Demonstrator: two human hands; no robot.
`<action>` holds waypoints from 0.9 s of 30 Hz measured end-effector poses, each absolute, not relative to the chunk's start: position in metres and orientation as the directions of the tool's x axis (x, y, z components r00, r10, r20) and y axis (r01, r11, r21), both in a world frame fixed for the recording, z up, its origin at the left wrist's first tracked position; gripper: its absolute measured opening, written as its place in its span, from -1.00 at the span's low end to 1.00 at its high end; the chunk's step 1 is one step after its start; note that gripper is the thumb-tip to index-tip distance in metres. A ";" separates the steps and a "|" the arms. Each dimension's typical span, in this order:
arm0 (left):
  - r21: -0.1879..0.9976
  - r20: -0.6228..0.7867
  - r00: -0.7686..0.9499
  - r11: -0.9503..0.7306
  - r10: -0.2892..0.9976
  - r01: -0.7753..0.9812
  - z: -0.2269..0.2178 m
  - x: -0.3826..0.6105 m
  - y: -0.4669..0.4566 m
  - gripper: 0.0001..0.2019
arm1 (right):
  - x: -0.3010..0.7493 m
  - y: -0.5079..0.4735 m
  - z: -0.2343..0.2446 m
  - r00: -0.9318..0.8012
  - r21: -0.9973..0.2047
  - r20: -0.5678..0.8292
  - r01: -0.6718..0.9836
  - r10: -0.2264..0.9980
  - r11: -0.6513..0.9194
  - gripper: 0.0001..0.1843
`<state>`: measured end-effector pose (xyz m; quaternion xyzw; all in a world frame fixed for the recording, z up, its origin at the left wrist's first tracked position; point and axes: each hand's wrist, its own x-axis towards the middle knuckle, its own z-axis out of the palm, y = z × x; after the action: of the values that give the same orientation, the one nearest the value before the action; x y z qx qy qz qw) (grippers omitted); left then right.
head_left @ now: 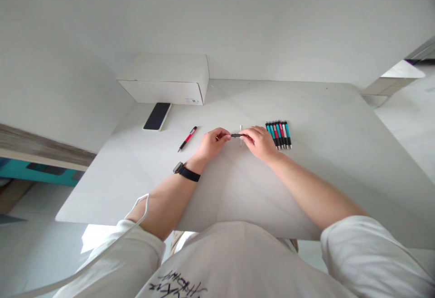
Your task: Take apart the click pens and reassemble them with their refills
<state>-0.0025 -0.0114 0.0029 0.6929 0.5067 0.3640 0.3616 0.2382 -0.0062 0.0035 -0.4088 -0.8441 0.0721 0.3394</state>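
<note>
White wall [272, 26] in the bg, w/ a white table [340, 166] in front of it, filling most of the view. Person at the near edge, lt-coloured shirt [238, 257] w/ blk lettering. White box [163, 90] at the far L of the tabletop, up near the wall. R hand [261, 141] & L hand [212, 143] meet over the table's middle. Phone [157, 117], dark screen up, lies just in front of the box. Blk-strapped watch [188, 171] on the L wrist. To the R of the R hand, a row of pens [278, 135], side by side: teal, red & whitish barrels, blk grips, tips twd the person. Lone red/blk pen [187, 139] lies slanted, L of the L hand. Thin white stick [241, 141] btwn the hands, pointing away from the person; can't tell if it touches what's above. Dark pen piece [235, 135], roughly level, bridges the gap: both hands pinch it, one end each, fingertips closed on it, ends hidden.
</note>
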 end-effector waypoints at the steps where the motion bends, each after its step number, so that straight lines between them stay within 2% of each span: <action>1: 0.879 0.140 0.218 -0.223 0.966 0.422 0.003 -0.002 -0.011 -0.77 | 0.238 -0.006 0.004 -0.431 -0.407 0.494 0.652 0.755 0.639 -0.79; 7: 0.899 0.158 0.168 -0.212 0.973 0.382 0.002 -0.002 -0.011 -0.77 | 0.237 -0.008 0.005 -0.409 -0.471 0.453 0.644 0.792 0.603 -0.71; 11: 0.899 0.157 0.166 -0.210 0.974 0.383 0.003 -0.002 -0.011 -0.77 | 0.237 -0.006 0.004 -0.420 -0.440 0.454 0.661 0.786 0.608 -0.81; 17: 0.898 0.149 0.166 -0.204 0.975 0.389 0.000 -0.002 -0.009 -0.76 | 0.238 -0.004 0.002 -0.408 -0.451 0.457 0.659 0.790 0.602 -0.79; 21: 0.894 0.169 0.183 -0.229 0.969 0.386 0.001 -0.003 -0.009 -0.76 | 0.237 -0.003 0.001 -0.414 -0.413 0.470 0.677 0.780 0.609 -0.85; 27: 0.892 0.170 0.170 -0.225 0.971 0.393 0.000 -0.003 -0.008 -0.77 | 0.236 -0.003 0.001 -0.409 -0.404 0.458 0.695 0.789 0.595 -0.82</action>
<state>-0.0027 -0.0080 0.0004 0.6735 0.5061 0.3985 0.3626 0.2363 -0.0027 0.0011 -0.4438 -0.8361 0.0753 0.3136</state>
